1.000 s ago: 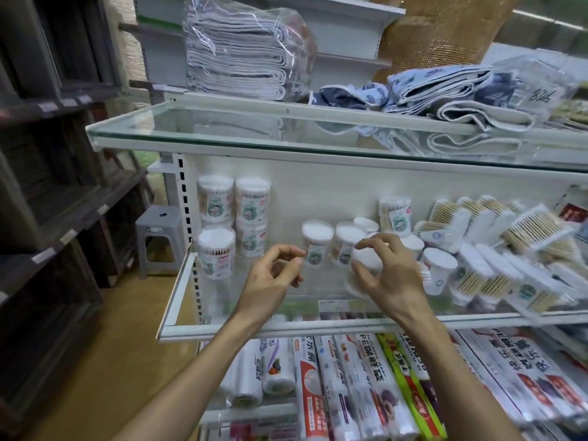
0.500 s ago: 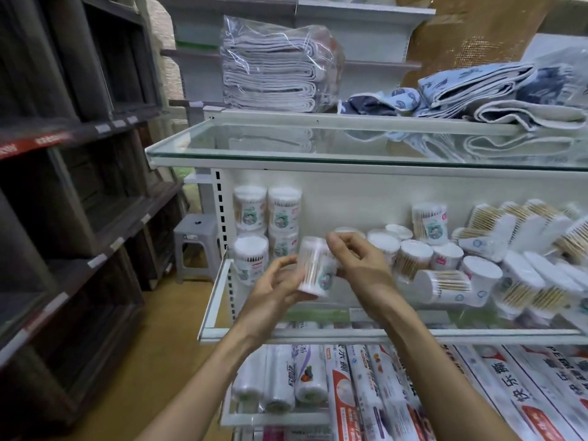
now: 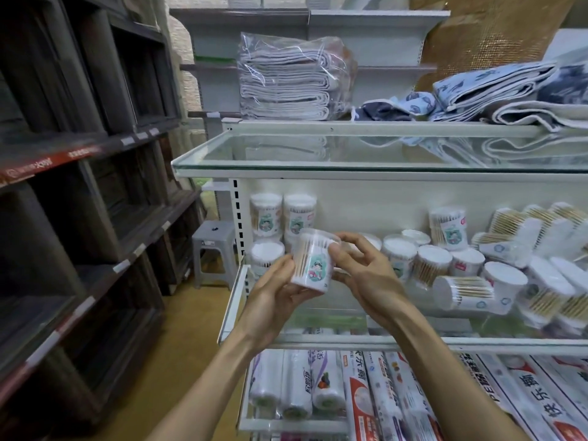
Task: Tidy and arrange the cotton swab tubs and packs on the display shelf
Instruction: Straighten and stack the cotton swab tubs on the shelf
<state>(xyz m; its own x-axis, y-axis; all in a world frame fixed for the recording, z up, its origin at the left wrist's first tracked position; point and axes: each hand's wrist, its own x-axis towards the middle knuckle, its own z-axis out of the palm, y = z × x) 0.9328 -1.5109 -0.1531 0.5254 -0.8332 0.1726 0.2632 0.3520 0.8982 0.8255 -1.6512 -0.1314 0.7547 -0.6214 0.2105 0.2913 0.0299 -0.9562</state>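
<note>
A clear round cotton swab tub with a cartoon label is held in front of the glass display shelf, tilted a little to the right. My left hand cups it from below and the left. My right hand grips its upper right side with the thumb on the label. Stacked tubs stand at the shelf's back left. More tubs crowd the middle, one tub lying on its side. Flat swab packs lean in a jumble at the right.
A glass shelf above carries bagged folded towels and blue cloths. Film rolls and boxed wrap lie on the shelf below. Dark wooden shelving lines the left, with a grey stool on the floor.
My hands went from reaching empty toward the tubs to lifting one off the shelf; it is now held nearer to me, turned label-forward. The view has swung left.
</note>
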